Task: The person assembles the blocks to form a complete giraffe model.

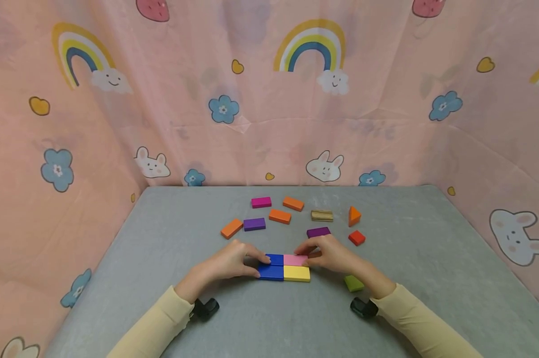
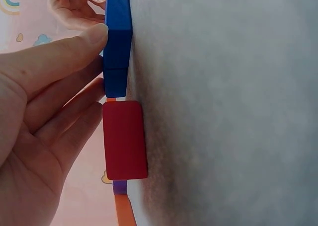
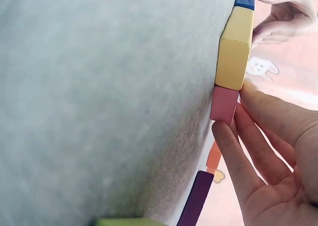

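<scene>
Currently two by two

Head feed: I count two blue blocks [image 1: 271, 273] under the left hand's [image 1: 234, 261] loose fingertips; the right hand [image 1: 331, 253] pinches one pink block [image 1: 294, 259] behind one yellow block [image 1: 297, 273]. Left wrist: one red block [image 2: 125, 140]. Right wrist: one dark-purple block [image 3: 196, 198].

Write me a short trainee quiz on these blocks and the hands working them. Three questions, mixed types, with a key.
1. True or false: in the head view, the yellow block appears higher in the picture than the pink block.
2. Which block do the fingers of the right hand hold? A) the green one B) the purple one C) the pink one
3. How many blue blocks lie at the fingertips of the left hand?

Key: 1. False, it appears lower. 2. C. 3. Two.
</scene>
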The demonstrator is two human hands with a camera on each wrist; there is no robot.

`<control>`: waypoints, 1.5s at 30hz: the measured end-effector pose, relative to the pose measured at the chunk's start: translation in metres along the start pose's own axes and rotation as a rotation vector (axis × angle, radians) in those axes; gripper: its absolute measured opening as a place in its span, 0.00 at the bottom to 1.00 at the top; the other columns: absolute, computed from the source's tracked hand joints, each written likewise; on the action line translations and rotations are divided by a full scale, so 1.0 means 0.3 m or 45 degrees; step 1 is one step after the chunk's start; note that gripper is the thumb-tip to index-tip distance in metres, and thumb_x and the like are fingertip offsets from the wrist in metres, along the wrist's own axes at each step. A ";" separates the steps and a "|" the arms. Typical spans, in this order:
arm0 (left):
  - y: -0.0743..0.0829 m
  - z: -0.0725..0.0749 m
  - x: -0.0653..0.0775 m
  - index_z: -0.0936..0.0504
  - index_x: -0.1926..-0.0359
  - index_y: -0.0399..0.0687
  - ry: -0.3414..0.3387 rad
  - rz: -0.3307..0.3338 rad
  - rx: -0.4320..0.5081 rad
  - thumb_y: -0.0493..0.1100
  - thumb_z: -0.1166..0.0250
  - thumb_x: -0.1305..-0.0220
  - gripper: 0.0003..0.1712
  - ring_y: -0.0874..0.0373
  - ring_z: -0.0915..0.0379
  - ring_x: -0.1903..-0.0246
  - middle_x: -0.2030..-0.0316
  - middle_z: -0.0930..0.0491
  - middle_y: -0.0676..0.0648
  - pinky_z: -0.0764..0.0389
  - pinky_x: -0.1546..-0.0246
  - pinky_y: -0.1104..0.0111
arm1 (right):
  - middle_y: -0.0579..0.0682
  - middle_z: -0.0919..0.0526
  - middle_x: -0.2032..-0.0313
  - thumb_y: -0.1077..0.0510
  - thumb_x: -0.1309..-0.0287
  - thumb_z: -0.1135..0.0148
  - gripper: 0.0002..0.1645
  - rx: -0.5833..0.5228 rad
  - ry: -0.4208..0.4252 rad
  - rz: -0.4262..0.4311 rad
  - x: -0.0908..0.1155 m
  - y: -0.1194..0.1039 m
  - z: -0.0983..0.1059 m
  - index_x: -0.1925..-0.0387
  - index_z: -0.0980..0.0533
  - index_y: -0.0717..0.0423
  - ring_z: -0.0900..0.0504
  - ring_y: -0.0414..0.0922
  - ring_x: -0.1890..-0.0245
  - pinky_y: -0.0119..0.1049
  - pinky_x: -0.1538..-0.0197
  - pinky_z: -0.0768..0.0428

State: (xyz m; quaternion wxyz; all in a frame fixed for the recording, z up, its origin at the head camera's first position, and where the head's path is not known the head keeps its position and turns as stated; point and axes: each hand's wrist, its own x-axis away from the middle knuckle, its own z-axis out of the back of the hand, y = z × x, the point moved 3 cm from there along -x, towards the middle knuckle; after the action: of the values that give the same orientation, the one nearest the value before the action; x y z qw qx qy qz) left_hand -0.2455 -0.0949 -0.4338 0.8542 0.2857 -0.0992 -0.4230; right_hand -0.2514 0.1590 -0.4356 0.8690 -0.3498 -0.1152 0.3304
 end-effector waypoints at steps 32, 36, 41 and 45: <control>-0.007 0.003 0.003 0.16 0.49 0.54 0.006 -0.014 -0.009 0.45 0.29 0.45 0.20 0.65 0.24 0.48 0.51 0.18 0.55 0.24 0.46 0.69 | 0.59 0.15 0.61 0.55 0.50 0.29 0.23 0.246 0.428 -0.396 0.051 0.133 0.212 0.55 0.21 0.65 0.17 0.52 0.60 0.48 0.54 0.19; -0.004 0.004 0.003 0.16 0.49 0.54 0.001 -0.008 -0.006 0.44 0.29 0.45 0.20 0.65 0.24 0.47 0.51 0.18 0.55 0.24 0.46 0.69 | 0.58 0.14 0.61 0.52 0.50 0.29 0.24 0.247 0.345 -0.425 0.040 0.150 0.220 0.55 0.20 0.65 0.16 0.51 0.61 0.48 0.54 0.20; -0.003 0.002 0.002 0.16 0.49 0.54 -0.002 -0.012 -0.008 0.45 0.30 0.45 0.20 0.65 0.24 0.48 0.51 0.18 0.55 0.24 0.46 0.70 | 0.57 0.14 0.60 0.52 0.49 0.30 0.23 0.189 0.260 -0.487 0.016 0.171 0.213 0.55 0.19 0.64 0.16 0.50 0.59 0.48 0.53 0.20; -0.006 0.001 0.003 0.16 0.49 0.55 0.000 -0.012 -0.009 0.45 0.30 0.44 0.20 0.65 0.24 0.48 0.51 0.18 0.55 0.24 0.46 0.70 | 0.55 0.14 0.62 0.52 0.49 0.30 0.21 0.184 0.250 -0.533 -0.002 0.181 0.207 0.57 0.18 0.62 0.16 0.49 0.60 0.47 0.53 0.21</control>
State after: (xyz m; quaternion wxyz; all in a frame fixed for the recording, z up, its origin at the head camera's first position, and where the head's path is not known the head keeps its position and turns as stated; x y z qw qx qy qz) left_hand -0.2461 -0.0965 -0.4347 0.8532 0.2833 -0.0964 -0.4272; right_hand -0.3053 0.2208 -0.4275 0.9484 -0.2856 -0.0759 0.1150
